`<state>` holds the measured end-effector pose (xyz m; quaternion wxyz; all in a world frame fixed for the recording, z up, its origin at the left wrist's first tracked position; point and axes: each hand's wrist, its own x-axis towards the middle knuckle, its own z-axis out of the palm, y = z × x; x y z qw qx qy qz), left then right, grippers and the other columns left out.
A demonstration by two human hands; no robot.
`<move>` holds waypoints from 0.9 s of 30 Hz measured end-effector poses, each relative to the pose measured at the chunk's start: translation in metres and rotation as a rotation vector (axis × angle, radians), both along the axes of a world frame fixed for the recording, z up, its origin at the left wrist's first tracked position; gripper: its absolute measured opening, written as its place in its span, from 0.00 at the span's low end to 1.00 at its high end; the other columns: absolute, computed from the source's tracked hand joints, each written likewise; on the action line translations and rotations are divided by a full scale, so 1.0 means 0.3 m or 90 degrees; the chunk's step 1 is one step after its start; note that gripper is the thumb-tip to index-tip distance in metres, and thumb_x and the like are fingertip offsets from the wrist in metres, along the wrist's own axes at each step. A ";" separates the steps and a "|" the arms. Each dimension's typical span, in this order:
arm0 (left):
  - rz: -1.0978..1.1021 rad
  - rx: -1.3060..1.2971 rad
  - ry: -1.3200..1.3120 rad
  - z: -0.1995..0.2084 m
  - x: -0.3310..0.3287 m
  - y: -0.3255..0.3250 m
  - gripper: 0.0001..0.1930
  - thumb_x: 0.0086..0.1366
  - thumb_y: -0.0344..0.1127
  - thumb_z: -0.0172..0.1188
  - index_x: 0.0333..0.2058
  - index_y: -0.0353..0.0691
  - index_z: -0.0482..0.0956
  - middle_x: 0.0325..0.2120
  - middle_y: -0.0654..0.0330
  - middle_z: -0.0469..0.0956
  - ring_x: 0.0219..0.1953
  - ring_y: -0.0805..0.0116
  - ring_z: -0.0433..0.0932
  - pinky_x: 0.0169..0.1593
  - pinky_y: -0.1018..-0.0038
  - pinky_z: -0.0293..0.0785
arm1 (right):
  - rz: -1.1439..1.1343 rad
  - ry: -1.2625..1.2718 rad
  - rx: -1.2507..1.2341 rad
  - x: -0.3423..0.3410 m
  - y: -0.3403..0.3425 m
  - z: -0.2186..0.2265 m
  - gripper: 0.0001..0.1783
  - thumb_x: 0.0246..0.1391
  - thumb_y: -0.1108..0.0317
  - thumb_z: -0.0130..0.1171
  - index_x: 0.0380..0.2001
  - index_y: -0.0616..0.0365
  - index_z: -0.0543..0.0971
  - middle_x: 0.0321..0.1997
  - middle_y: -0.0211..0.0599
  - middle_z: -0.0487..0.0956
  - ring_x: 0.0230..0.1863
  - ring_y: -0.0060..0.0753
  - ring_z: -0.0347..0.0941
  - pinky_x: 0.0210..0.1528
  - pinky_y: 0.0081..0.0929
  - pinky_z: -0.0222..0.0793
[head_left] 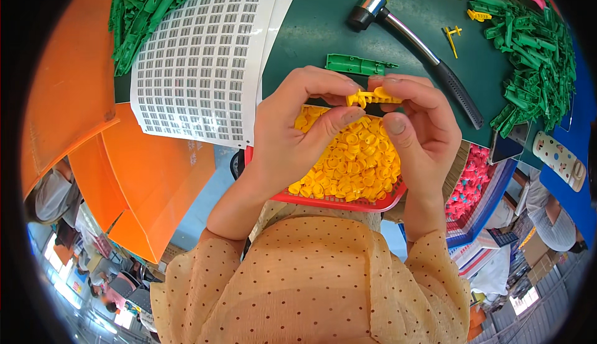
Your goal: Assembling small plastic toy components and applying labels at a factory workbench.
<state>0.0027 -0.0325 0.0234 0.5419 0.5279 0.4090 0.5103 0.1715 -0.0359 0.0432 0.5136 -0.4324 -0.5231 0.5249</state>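
While both hands — left hand [292, 139], right hand [420, 129] — pinch one yellow clip strip [372, 97], the red tray [348, 202] beneath them is heaped with yellow rings [348, 163] — seemingly many left.

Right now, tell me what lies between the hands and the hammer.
In the head view, one green plastic part lies on the green table between the hands and the hammer.

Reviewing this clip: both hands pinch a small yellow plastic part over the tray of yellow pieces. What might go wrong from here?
1. The yellow part is held only by fingertips of the left hand and right hand; if it slips, it would likely drop among the look-alike pieces in the red tray.
2. That tray overhangs the green table toward the person's lap; a nudge may tip it.
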 end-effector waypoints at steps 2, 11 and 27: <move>-0.019 0.104 0.075 -0.006 -0.010 0.014 0.13 0.57 0.19 0.60 0.41 0.32 0.71 0.38 0.52 0.76 0.40 0.65 0.78 0.45 0.75 0.75 | -0.016 -0.037 -0.027 0.012 0.004 0.016 0.12 0.51 0.79 0.59 0.41 0.64 0.77 0.42 0.39 0.77 0.44 0.28 0.72 0.47 0.23 0.68; -0.057 0.330 0.275 -0.014 -0.053 0.041 0.18 0.50 0.19 0.64 0.41 0.35 0.74 0.39 0.53 0.77 0.41 0.61 0.77 0.43 0.73 0.74 | 0.163 -0.244 0.052 0.065 0.044 0.013 0.13 0.42 0.81 0.63 0.35 0.62 0.77 0.37 0.39 0.77 0.39 0.34 0.74 0.42 0.24 0.70; 0.039 0.302 0.467 -0.061 -0.045 0.113 0.16 0.48 0.30 0.66 0.38 0.43 0.76 0.32 0.63 0.74 0.37 0.62 0.71 0.40 0.69 0.64 | -0.080 -0.381 0.159 0.114 0.090 -0.044 0.11 0.45 0.80 0.63 0.34 0.61 0.76 0.36 0.33 0.76 0.37 0.24 0.70 0.41 0.19 0.66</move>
